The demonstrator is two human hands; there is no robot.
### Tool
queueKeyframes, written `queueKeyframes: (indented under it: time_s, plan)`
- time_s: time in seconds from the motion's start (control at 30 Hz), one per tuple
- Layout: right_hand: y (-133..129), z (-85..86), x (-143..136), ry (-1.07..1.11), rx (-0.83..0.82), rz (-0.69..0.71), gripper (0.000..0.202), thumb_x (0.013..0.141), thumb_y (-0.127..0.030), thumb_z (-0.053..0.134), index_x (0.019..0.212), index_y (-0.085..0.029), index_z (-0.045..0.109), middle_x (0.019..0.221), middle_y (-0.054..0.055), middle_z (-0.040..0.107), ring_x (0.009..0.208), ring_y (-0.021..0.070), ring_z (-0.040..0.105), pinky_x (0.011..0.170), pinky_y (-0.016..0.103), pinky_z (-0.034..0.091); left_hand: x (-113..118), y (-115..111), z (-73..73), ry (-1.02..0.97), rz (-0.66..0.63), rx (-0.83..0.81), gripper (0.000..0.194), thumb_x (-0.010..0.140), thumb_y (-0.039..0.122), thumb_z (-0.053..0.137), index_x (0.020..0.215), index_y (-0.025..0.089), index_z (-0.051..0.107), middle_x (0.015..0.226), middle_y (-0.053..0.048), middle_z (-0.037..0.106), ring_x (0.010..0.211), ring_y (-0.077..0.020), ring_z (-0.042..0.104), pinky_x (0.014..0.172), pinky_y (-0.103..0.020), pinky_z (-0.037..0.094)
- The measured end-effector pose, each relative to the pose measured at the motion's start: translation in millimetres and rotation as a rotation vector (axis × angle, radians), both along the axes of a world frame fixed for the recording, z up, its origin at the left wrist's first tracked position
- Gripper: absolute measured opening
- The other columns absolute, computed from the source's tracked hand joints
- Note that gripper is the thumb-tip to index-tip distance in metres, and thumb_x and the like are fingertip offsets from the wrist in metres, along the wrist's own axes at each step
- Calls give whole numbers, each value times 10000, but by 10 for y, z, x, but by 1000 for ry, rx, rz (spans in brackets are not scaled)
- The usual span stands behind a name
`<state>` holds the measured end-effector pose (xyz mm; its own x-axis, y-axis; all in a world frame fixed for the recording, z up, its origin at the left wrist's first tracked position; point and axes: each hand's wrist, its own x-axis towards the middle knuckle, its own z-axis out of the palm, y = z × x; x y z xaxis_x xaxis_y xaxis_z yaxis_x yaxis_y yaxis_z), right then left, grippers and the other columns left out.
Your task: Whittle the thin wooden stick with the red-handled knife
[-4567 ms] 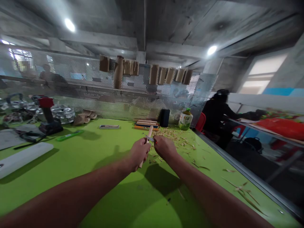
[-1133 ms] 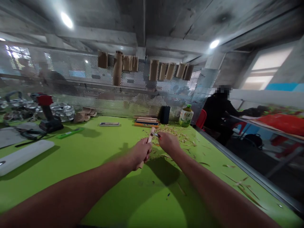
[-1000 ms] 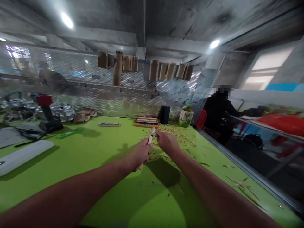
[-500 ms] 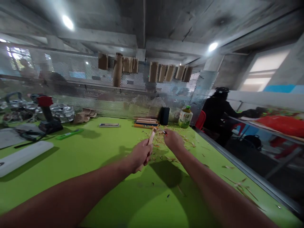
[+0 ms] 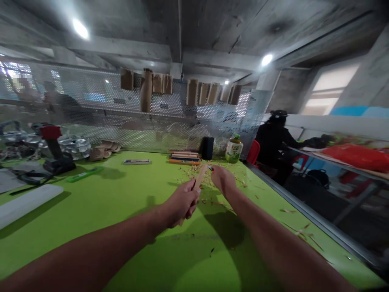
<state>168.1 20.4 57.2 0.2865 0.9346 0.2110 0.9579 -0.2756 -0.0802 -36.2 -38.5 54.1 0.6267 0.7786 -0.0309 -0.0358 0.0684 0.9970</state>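
Note:
My left hand (image 5: pixel 184 200) is wrapped round a pale strip of wood (image 5: pixel 200 177), tilted with its upper end away from me. Its lower end pokes out below my fist. My right hand (image 5: pixel 223 177) is closed on a small knife (image 5: pixel 210 168), close to the strip's upper end. Only a short bit of its blade and a spot of red show; the fingers hide the rest. Thin wood shavings (image 5: pixel 207 178) lie scattered on the green tabletop (image 5: pixel 133 251) beneath and beyond both hands.
At the back stand a bottle with a green cap (image 5: pixel 234 149), a black block (image 5: pixel 208 148) and stacked wooden sticks (image 5: pixel 184 157). On the left are a cordless drill (image 5: pixel 54 146), a green tool (image 5: pixel 85 174) and a white bar (image 5: pixel 30 205). A person (image 5: pixel 275 142) sits at another table right.
The wood strip and my left hand have shifted slightly right, bringing the strip's tip nearer the knife. My whole view has turned a little to the right.

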Motion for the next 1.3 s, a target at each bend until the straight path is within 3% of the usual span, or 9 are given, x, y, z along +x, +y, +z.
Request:
queueKeyframes:
  time_s: [0.07, 0.17, 0.33, 0.5, 0.7, 0.87, 1.07, 1.17, 1.3]
  plan:
    - [-16, -22, 12, 5, 73, 11, 337, 909, -218, 373, 1092, -209, 655, 994, 92, 700, 853, 198, 643, 671, 255, 381, -1, 22, -5, -56, -22, -36, 217, 909, 274, 432, 1107, 190, 460, 604, 77, 442, 381, -47, 330, 368, -164, 300]
    - [-63, -77, -141, -8, 162, 105, 317, 901, -244, 400, 1082, -224, 660, 955, 80, 704, 833, 186, 639, 645, 247, 359, -20, 130, -44, -92, 54, -99, 197, 885, 245, 442, 1075, 198, 466, 604, 76, 444, 390, -45, 363, 378, -152, 297]
    - [-116, -137, -472, -69, 95, 257, 278, 914, -261, 390, 970, -230, 660, 901, 65, 701, 774, 168, 622, 611, 249, 327, -61, 284, -92, -154, 139, -144, 205, 872, 268, 472, 1070, 220, 451, 609, 86, 433, 380, -32, 327, 380, -140, 251]
    - [-144, -138, -509, -111, 103, 315, 239, 903, -239, 406, 911, -219, 644, 853, 52, 698, 721, 153, 609, 579, 249, 291, -53, 258, -70, -159, 97, -129, 143, 865, 239, 469, 1002, 212, 438, 614, 89, 423, 379, -32, 309, 375, -155, 239]
    - [-148, -102, -481, -127, 146, 303, 238, 908, -237, 415, 885, -193, 648, 870, 80, 695, 772, 160, 609, 622, 239, 318, -22, 192, 44, -117, 124, -166, 90, 879, 189, 425, 967, 208, 431, 593, 97, 384, 373, -35, 270, 363, -165, 197]
    - [-51, -119, -417, -104, 169, 281, 281, 921, -268, 392, 924, -201, 665, 886, 89, 696, 797, 176, 618, 670, 246, 359, -28, 121, 50, -117, 120, -206, 81, 889, 191, 423, 966, 188, 450, 594, 88, 393, 378, -29, 278, 362, -164, 207]
    - [93, -115, 136, 121, 83, -48, 346, 889, -248, 389, 1044, -197, 694, 955, 118, 704, 811, 212, 645, 689, 278, 400, -12, -146, 28, -120, -103, -245, 341, 891, 260, 498, 1220, 212, 423, 614, 74, 465, 388, -38, 337, 371, -158, 272]
    - [100, -113, 207, 143, 150, -63, 362, 889, -274, 389, 1081, -197, 686, 976, 125, 702, 840, 220, 641, 680, 275, 392, -32, -22, 6, -162, -1, -211, 290, 936, 272, 416, 1207, 176, 451, 602, 62, 463, 417, -58, 393, 397, -169, 340]
    - [13, -128, -101, 133, 287, 107, 320, 868, -276, 433, 1079, -237, 671, 937, 70, 708, 817, 197, 626, 642, 251, 347, -83, 249, -6, -138, 171, -177, 269, 965, 332, 346, 1109, 154, 487, 594, 48, 476, 415, -62, 397, 386, -164, 330]
